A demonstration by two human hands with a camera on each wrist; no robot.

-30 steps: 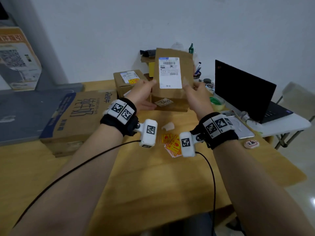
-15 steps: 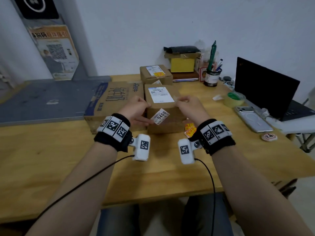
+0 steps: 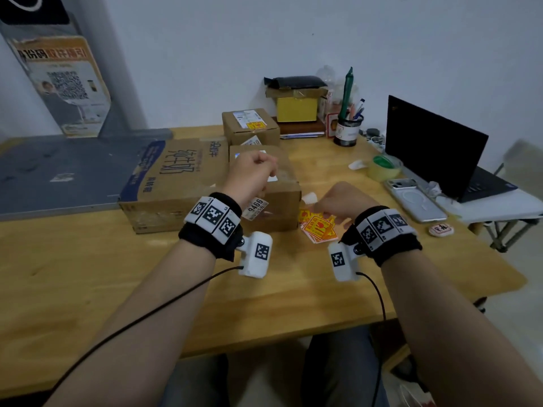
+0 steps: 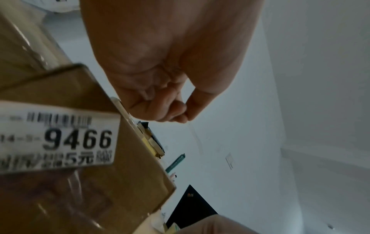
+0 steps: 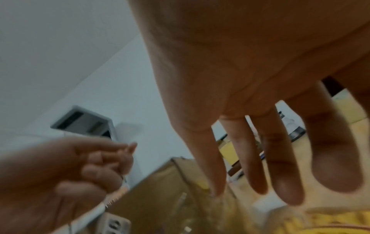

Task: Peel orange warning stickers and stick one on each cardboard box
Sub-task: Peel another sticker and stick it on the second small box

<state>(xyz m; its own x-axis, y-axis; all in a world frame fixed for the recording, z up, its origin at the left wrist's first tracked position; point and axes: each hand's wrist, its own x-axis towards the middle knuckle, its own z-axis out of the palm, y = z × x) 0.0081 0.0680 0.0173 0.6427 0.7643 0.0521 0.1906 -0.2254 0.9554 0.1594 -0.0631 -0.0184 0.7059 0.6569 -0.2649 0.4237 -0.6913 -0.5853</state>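
A small cardboard box (image 3: pixel 283 198) with a white "9466" label (image 3: pixel 255 205) stands on the wooden table (image 3: pixel 117 274) between my hands. My left hand (image 3: pixel 254 168) hovers just over its top with the fingers curled in and the thumb against them, holding nothing I can see; the left wrist view shows that hand (image 4: pixel 176 114) beside the box (image 4: pixel 120 174). My right hand (image 3: pixel 332 201) reaches down with straight fingers (image 5: pixel 284 186) over a loose pile of orange warning stickers (image 3: pixel 318 227), right of the box. A second small box (image 3: pixel 249 133) behind carries an orange sticker (image 3: pixel 255 125).
A large printed carton (image 3: pixel 176 177) lies left of the small box. A tape roll (image 3: pixel 385 168), a phone (image 3: pixel 417 201), an open laptop (image 3: pixel 435 151), a pen cup (image 3: pixel 348 130) and a yellow box (image 3: pixel 296 108) crowd the right and back of the table.
Both hands lowered the small box from upright in the air onto the table and let go. The right hand moved right over the stickers; the left hand rose above the box.
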